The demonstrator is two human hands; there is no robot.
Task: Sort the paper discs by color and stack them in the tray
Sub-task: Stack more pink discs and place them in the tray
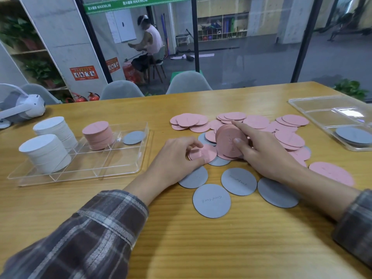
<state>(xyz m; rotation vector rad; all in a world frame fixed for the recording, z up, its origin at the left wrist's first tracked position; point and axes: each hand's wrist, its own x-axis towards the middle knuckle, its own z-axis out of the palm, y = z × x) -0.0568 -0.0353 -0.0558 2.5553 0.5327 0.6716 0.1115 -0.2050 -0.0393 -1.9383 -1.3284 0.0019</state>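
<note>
**Both hands gathered pink discs at mid-bench**

Head view: The right hand [263, 154] gripped an upright bundle of pink discs [229, 141], standing on edge. Its thumb pressed the bundle's lettered face and its forefinger lay stretched over the top rim. The left hand [177, 156], with fingers curled, pinched a few flat pink discs [206, 154] just beside that bundle, low against the wooden bench [201, 248].

Behind and to the right of the hands, loose pink discs [255, 121] lay scattered and overlapping. Four grey discs [211, 200] lay flat nearer the person, one partly under the left wrist.

At the left stood the clear divided tray [128, 172]. It held a pink stack [98, 135] in a rear compartment and a single grey disc [133, 137] in the compartment to its right. Two tall white stacks [46, 154] stood at its left end.

A second clear tray [322, 109] sat at the far right edge of the bench, holding a grey disc [354, 135] at its near end. A white headset [22, 107] rested at the far left. Both forearms wore plaid sleeves [96, 228].
</note>
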